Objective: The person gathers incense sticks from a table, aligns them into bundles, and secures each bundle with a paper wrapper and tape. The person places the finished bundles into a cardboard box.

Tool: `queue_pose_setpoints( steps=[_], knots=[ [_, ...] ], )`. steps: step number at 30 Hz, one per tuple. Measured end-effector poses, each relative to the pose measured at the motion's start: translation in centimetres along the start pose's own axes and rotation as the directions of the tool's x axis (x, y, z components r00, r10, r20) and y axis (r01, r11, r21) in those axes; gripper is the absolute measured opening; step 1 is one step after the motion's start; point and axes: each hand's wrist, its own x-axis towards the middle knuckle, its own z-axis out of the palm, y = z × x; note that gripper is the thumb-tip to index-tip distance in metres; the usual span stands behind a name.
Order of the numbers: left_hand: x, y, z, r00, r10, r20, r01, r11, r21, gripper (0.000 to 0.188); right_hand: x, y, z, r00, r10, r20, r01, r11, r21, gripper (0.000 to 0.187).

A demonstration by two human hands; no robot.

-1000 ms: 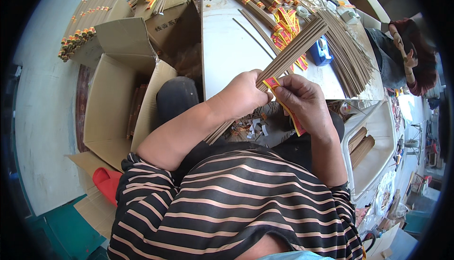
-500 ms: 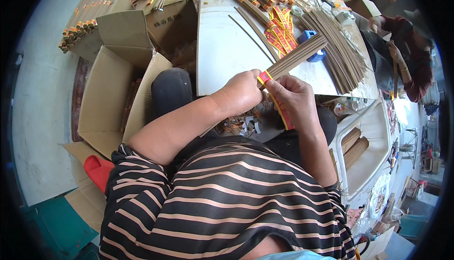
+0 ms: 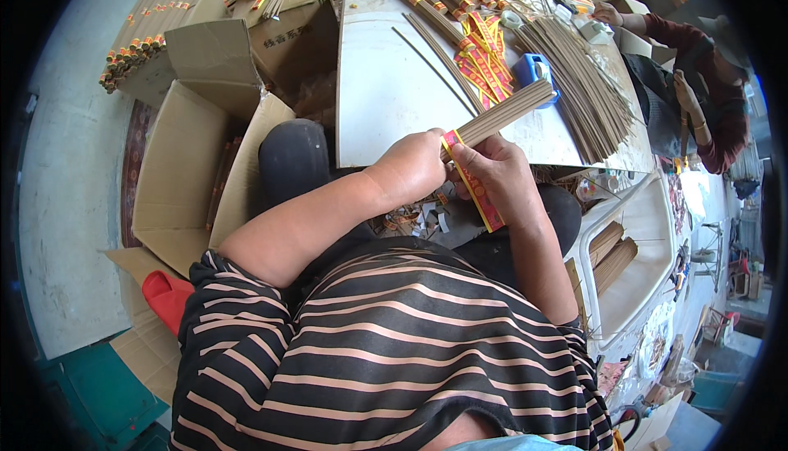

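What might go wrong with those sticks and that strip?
The red-and-yellow strip lies against the stick bundle with its lower end hanging free, so it might crease or skew in the right hand.

The bundle's far end overlaps the blue tape dispenser in view, so it may knock it, though depth is unclear.

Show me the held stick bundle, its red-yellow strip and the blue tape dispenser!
Stick bundle (image 3: 504, 114), head view, upper length.
Red-yellow strip (image 3: 478, 194), head view, lower half.
Blue tape dispenser (image 3: 527, 71), head view, blue side.

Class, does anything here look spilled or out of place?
Yes: pale scraps lie strewn below the table, looking like litter. On top, a thin dark stick lies apart from the fanned sticks. The held bundle shows no obvious damage.
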Motion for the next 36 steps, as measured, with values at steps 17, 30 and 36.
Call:
queue_pose_setpoints(
  steps=[17,30,36],
  knots=[
    [0.3,-0.8,0.0,0.999,0.048,0.004,-0.047,0.994,-0.099,0.031,0.3,0.1,0.5,0.998,-0.005,-0.065,-0.001,0.996,-0.085,0.035],
    [0.4,-1.3,0.0,0.996,0.077,0.04,-0.068,0.978,-0.197,0.028,1.0,0.5,0.4,0.998,-0.049,-0.026,0.048,0.998,-0.041,0.039],
    [-1.3,0.1,-0.6,0.99,0.08,0.115,-0.031,0.925,-0.378,0.034,0.1,-0.1,0.6,1.0,-0.015,0.022,0.013,0.998,0.066,0.033]
  ],
)
